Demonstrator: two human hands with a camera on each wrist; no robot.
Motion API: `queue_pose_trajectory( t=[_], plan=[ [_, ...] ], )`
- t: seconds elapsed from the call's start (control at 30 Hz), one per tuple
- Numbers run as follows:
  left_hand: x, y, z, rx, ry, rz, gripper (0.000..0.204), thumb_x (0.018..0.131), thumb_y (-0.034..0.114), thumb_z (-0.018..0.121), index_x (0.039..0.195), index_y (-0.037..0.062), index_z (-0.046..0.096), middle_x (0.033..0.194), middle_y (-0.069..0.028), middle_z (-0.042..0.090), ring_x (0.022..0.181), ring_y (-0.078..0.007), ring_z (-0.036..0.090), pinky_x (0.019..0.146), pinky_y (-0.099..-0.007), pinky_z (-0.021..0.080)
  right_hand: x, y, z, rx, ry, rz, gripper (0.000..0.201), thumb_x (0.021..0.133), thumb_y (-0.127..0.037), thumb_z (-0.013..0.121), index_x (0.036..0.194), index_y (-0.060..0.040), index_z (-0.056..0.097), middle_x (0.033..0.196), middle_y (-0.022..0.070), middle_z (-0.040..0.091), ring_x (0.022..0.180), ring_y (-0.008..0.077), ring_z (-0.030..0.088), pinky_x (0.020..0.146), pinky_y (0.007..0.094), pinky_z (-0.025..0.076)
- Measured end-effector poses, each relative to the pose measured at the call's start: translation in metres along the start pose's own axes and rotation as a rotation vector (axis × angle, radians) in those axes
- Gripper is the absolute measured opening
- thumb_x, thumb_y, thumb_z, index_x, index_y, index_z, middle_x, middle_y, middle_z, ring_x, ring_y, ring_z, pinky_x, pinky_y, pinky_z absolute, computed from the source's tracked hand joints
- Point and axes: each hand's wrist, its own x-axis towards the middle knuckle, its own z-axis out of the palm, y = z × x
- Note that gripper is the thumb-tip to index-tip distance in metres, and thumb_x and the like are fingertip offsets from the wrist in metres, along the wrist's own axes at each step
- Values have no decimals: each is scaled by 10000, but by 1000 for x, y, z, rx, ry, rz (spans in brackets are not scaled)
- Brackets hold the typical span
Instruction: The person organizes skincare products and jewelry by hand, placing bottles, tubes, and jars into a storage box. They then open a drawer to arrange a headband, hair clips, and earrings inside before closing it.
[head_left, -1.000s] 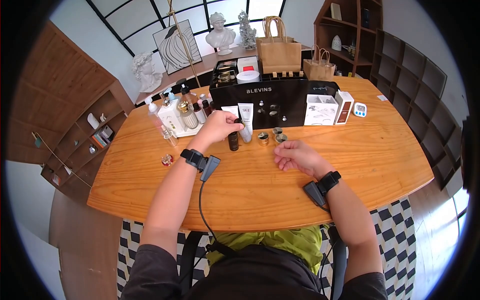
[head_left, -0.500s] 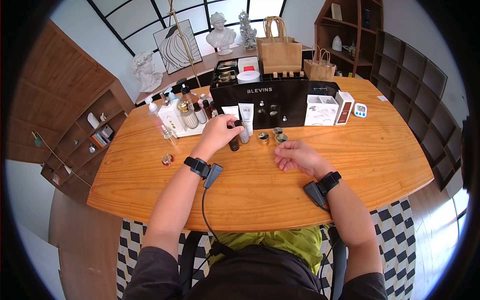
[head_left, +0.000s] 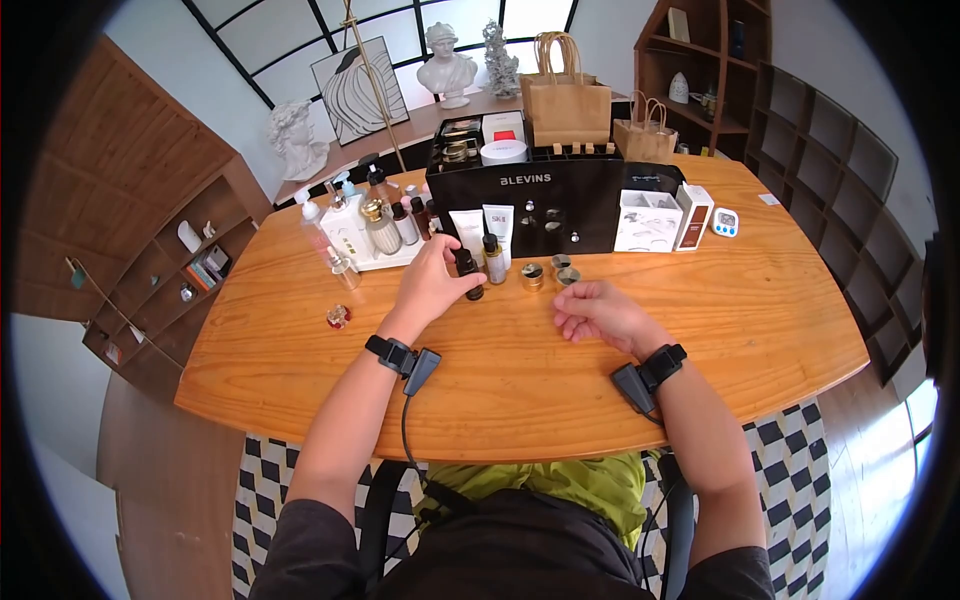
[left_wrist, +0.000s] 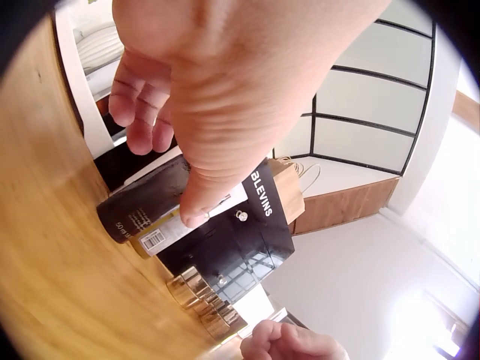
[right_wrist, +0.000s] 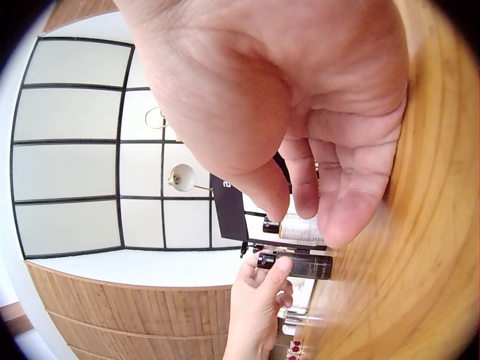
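My left hand (head_left: 425, 285) holds a slim black bottle (head_left: 467, 268) standing on the table, thumb on its near side and fingers behind. In the left wrist view the thumb lies along this black bottle (left_wrist: 139, 206), with small printed text near its base. Just right of it stands a clear bottle (head_left: 495, 262) with a black cap and yellowish content. Two white squeeze tubes (head_left: 500, 222) stand behind. My right hand (head_left: 600, 315) rests on the table, fingers loosely curled and holding nothing. Several small gold jars (head_left: 532, 277) sit just beyond its fingertips.
A black BLEVINS organizer (head_left: 590, 205) stands at the back, paper bags (head_left: 567, 112) behind. White boxes (head_left: 645, 222) and a small timer (head_left: 726, 222) are at right. Several pump bottles and jars crowd a white tray (head_left: 375, 264) at left, near a red-and-gold trinket (head_left: 339, 316).
My left fingers have let go of the clear bottle's black cap and come down around the black bottle. The clear bottle now stands on its own. The right hand stays put.
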Motion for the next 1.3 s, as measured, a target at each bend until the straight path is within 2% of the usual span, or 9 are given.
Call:
queue_pose_trajectory(
  t=[0.03, 0.1, 0.23, 0.7, 0.83, 0.9, 1.03, 1.1, 1.3],
  plan=[
    [-1, -4, -2, 2, 2, -3, 555, 803, 375, 908, 1170, 28, 676, 988, -130, 738, 941, -231, 720, 792, -374, 561, 0, -1, 1, -11, 5, -7, 172, 1063, -170, 680, 1122, -10, 662, 947, 73, 728, 778, 135, 706, 705, 257, 589],
    [-1, -12, -6, 15, -235, -184, 583, 810, 410, 894, 1166, -3, 687, 928, -113, 748, 861, -237, 729, 756, -372, 566, 0, -2, 1, -13, 2, -1, 169, 1065, -168, 677, 1120, -10, 662, 947, 73, 727, 780, 135, 706, 707, 258, 589],
    [-1, -27, -4, -55, -192, -182, 572, 831, 425, 871, 1151, -21, 711, 876, -104, 758, 800, -257, 736, 735, -373, 571, 0, -1, 1, -12, 9, 4, 165, 1070, -167, 668, 1118, -9, 662, 947, 76, 726, 782, 137, 704, 702, 262, 587],
    [13, -67, 26, -143, -92, -256, 430, 864, 218, 861, 1163, -34, 682, 965, -154, 788, 847, -236, 762, 767, -345, 591, 0, -3, 2, -3, 20, 16, 186, 1064, -178, 682, 1102, 3, 659, 946, 86, 713, 774, 155, 692, 695, 280, 577],
    [11, -72, 23, -204, -92, -300, 455, 875, 219, 860, 1194, -29, 651, 953, -142, 778, 798, -225, 744, 739, -335, 588, 0, -4, 3, -5, 27, 18, 183, 1063, -179, 685, 1102, -2, 660, 945, 84, 714, 774, 151, 692, 694, 277, 577],
    [8, -73, 18, -173, -70, -311, 425, 854, 300, 872, 1081, -9, 689, 978, -140, 792, 910, -277, 768, 838, -377, 588, 0, -3, 3, -6, 22, 15, 184, 1062, -179, 686, 1104, -2, 661, 946, 84, 715, 775, 151, 693, 696, 276, 578],
    [3, -61, -2, -114, -84, -244, 400, 874, 368, 852, 1011, 9, 739, 931, -128, 787, 873, -274, 760, 807, -383, 588, 0, -3, 3, -7, 31, 12, 174, 1072, -194, 676, 1084, -20, 670, 937, 76, 728, 757, 140, 704, 677, 259, 585],
    [2, -47, -8, -119, -227, -257, 411, 921, 414, 814, 940, 5, 781, 866, -109, 771, 742, -203, 706, 710, -357, 554, 0, -3, 4, 2, 37, 9, 175, 1071, -195, 677, 1085, -21, 671, 941, 78, 731, 759, 141, 706, 681, 262, 587],
    [4, 0, 10, -135, -476, -240, 422, 925, 449, 804, 927, 27, 805, 824, -92, 770, 747, -198, 700, 707, -332, 543, -1, -3, 3, 11, 36, 23, 183, 1061, -190, 690, 1111, -17, 660, 963, 82, 723, 789, 150, 700, 715, 274, 587]
  ],
)
